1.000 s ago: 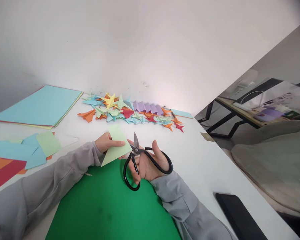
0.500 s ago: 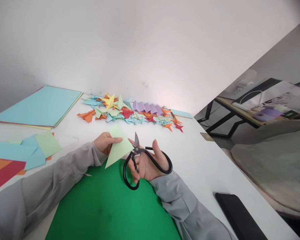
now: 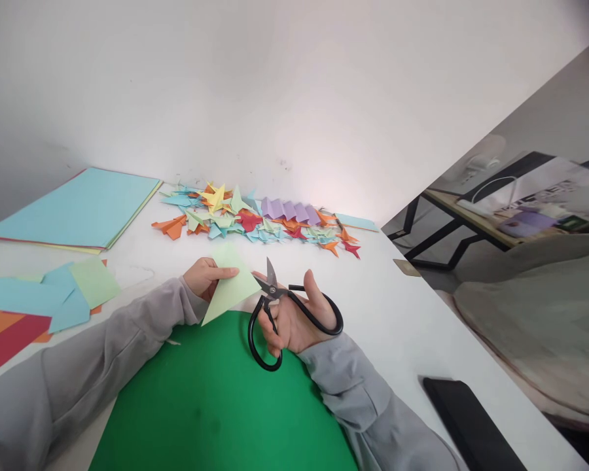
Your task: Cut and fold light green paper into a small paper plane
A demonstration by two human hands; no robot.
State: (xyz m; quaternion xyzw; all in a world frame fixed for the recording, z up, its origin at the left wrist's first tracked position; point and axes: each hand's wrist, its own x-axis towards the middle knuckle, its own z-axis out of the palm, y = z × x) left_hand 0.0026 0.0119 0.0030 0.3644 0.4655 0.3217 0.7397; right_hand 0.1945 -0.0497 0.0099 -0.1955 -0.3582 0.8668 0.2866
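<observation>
Head view. Our left hand pinched the pale green paper at its left edge, thumb on top and the other fingers beneath. This kept the sheet lifted, tilted above the near edge of the green sheet, and apparently left its right corner free toward the blades. Our right hand gripped the black scissors, thumb through the far loop and fingers curled through the near one. The blades stood slightly apart at that corner; we could not tell whether they touched it. The folded paper figures lay along the wall, and the paper stack and loose coloured sheets to the left, seemingly out of the hands' way. A dark phone lay at the right. We could read no writing or brand.
</observation>
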